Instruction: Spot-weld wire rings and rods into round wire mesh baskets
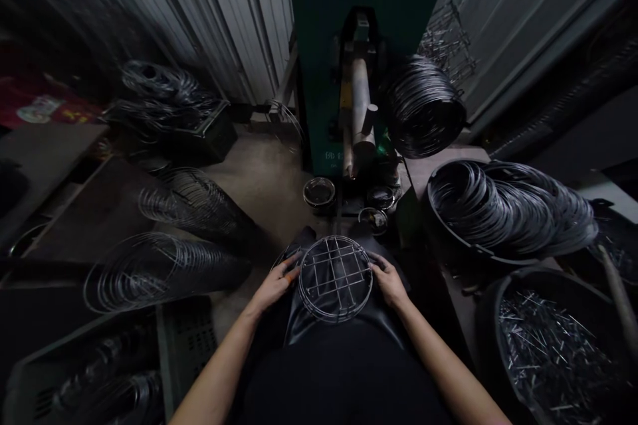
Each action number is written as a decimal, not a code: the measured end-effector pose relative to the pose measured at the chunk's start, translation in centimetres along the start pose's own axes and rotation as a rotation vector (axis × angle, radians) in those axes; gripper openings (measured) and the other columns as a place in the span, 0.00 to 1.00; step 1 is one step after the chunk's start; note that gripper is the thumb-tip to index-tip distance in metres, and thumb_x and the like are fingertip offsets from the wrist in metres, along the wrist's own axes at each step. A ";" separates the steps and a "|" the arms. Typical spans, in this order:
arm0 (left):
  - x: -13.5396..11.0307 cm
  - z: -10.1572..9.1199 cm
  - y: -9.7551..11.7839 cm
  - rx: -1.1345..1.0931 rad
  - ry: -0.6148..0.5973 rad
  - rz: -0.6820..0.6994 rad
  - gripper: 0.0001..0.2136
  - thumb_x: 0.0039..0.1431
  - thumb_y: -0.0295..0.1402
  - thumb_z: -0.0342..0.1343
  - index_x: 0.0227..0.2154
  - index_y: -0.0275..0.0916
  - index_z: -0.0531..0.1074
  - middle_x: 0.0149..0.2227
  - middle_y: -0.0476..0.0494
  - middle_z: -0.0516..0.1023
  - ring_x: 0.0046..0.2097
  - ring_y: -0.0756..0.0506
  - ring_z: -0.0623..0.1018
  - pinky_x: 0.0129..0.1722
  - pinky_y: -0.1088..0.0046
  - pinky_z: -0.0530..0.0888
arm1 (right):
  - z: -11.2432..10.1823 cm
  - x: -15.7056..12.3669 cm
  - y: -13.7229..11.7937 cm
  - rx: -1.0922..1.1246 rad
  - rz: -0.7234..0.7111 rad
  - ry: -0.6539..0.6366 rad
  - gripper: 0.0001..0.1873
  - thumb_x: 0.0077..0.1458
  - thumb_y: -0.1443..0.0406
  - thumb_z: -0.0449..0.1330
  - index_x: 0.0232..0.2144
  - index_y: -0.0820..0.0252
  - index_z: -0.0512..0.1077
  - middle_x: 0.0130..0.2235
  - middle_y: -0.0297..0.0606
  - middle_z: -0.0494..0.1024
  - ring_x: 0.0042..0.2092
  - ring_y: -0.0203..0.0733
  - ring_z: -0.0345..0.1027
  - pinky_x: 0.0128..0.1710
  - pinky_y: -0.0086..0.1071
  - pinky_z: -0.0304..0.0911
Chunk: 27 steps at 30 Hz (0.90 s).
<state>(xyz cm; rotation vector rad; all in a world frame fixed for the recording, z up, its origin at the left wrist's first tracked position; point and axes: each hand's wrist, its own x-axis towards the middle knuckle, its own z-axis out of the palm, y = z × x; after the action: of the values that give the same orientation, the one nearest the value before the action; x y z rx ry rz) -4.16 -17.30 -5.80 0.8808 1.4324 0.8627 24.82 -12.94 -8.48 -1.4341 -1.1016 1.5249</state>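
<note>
1. The left hand [276,287] has its thumb and fingers closed on the left rim of a round wire rack [335,277]; the fingertips lie at the rim, slightly to the far side of its middle.
2. The right hand [390,282] grips the opposite rim, thumb and fingers together on the wire, about level with the left hand. The rack sits between the two hands.
3. The rack's flat face is turned up toward the head camera. Its outline is round, so no clear long axis shows; one set of inner bars runs near to far, the near ends slanting right, and the crossing set runs left to right, rising slightly toward the far side at the right.
4. Beneath the rack is the dark, shiny cloth [319,331] over the person's lap; whether the rack touches it, I cannot tell.
5. Beyond the lap, a round container [319,192] is near the foot of a green machine [319,80], whose pale cylindrical arm [361,96] reaches toward the person.
6. To the right, a large wire coil [423,106] is beside the machine; nearer are a tub [451,237] of wire rings [518,209] and a bucket [487,329] of short wire pieces [548,345].
7. To the left are two long wire spirals [164,269], with a perforated crate [187,339] nearer.
</note>
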 end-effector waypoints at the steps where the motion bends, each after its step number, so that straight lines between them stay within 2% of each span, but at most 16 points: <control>1: -0.1 -0.1 0.0 -0.005 -0.010 -0.007 0.31 0.44 0.49 0.62 0.51 0.38 0.69 0.45 0.41 0.75 0.50 0.41 0.71 0.43 0.72 0.69 | 0.0 0.1 0.1 -0.005 -0.006 0.009 0.20 0.45 0.57 0.63 0.41 0.58 0.75 0.43 0.41 0.77 0.49 0.50 0.68 0.51 0.43 0.61; 4: -0.7 -0.3 0.2 -0.083 -0.028 -0.122 0.34 0.48 0.48 0.59 0.57 0.40 0.61 0.34 0.45 0.77 0.35 0.48 0.76 0.31 0.76 0.70 | 0.2 0.0 0.4 -0.008 -0.031 0.023 0.19 0.46 0.57 0.62 0.41 0.58 0.75 0.45 0.42 0.77 0.50 0.50 0.67 0.53 0.44 0.60; 6: -1.1 -0.4 0.3 -0.147 -0.041 -0.165 0.36 0.49 0.46 0.60 0.59 0.41 0.57 0.32 0.47 0.77 0.31 0.50 0.76 0.29 0.76 0.70 | 0.3 -0.1 0.5 -0.009 -0.062 0.034 0.20 0.47 0.57 0.62 0.42 0.58 0.75 0.46 0.42 0.77 0.50 0.50 0.67 0.54 0.44 0.59; 8: -1.3 -0.3 0.4 -0.154 -0.091 -0.143 0.37 0.45 0.44 0.63 0.58 0.40 0.59 0.38 0.44 0.78 0.38 0.47 0.77 0.38 0.73 0.72 | 0.4 -0.3 0.5 -0.024 -0.093 0.047 0.20 0.47 0.56 0.61 0.42 0.59 0.75 0.46 0.43 0.77 0.50 0.50 0.68 0.54 0.44 0.59; 10: -1.2 -0.2 0.3 -0.094 -0.138 -0.104 0.38 0.41 0.44 0.65 0.57 0.38 0.62 0.44 0.42 0.77 0.47 0.42 0.75 0.48 0.67 0.70 | 0.5 -0.4 0.4 -0.054 -0.114 0.055 0.20 0.47 0.56 0.61 0.41 0.60 0.76 0.45 0.43 0.77 0.49 0.50 0.69 0.54 0.44 0.59; 13: -0.7 0.0 -0.2 0.047 -0.089 -0.033 0.37 0.40 0.49 0.63 0.54 0.36 0.66 0.51 0.39 0.74 0.55 0.38 0.70 0.56 0.61 0.65 | 0.4 -0.4 0.2 -0.124 -0.144 0.056 0.19 0.48 0.56 0.60 0.40 0.60 0.76 0.44 0.43 0.77 0.48 0.50 0.69 0.53 0.44 0.60; 16: -0.3 0.0 -0.7 0.171 -0.037 0.042 0.35 0.42 0.52 0.60 0.52 0.35 0.68 0.54 0.39 0.70 0.57 0.37 0.68 0.59 0.60 0.60 | 0.3 -0.2 0.1 -0.217 -0.175 0.065 0.18 0.49 0.57 0.58 0.39 0.60 0.77 0.43 0.42 0.78 0.48 0.50 0.70 0.52 0.42 0.63; 22: 0.0 0.1 -1.0 0.335 -0.073 0.094 0.33 0.48 0.51 0.55 0.53 0.33 0.67 0.56 0.38 0.68 0.58 0.37 0.67 0.60 0.60 0.58 | -0.4 0.4 0.2 -0.413 -0.199 0.023 0.15 0.50 0.64 0.56 0.40 0.58 0.77 0.43 0.39 0.78 0.47 0.48 0.71 0.51 0.40 0.64; 25: -0.1 -0.6 -0.9 0.403 -0.114 0.102 0.34 0.49 0.52 0.52 0.54 0.33 0.66 0.57 0.37 0.67 0.59 0.37 0.65 0.61 0.61 0.56 | -0.9 0.6 -0.1 -0.471 -0.166 -0.042 0.15 0.50 0.66 0.57 0.41 0.57 0.76 0.45 0.38 0.77 0.49 0.47 0.70 0.52 0.39 0.62; 27: -0.5 -1.3 -0.7 0.443 -0.193 0.078 0.34 0.50 0.52 0.51 0.57 0.35 0.62 0.59 0.38 0.63 0.61 0.38 0.62 0.62 0.62 0.54 | -1.2 0.6 -0.5 -0.484 -0.128 -0.096 0.15 0.50 0.66 0.59 0.42 0.57 0.76 0.46 0.38 0.76 0.50 0.48 0.69 0.53 0.40 0.61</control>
<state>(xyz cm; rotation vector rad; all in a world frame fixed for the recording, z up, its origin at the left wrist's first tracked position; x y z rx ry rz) -5.50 -18.01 -6.15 1.3224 1.4475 0.5034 25.99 -12.07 -8.25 -1.5749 -1.6706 1.2992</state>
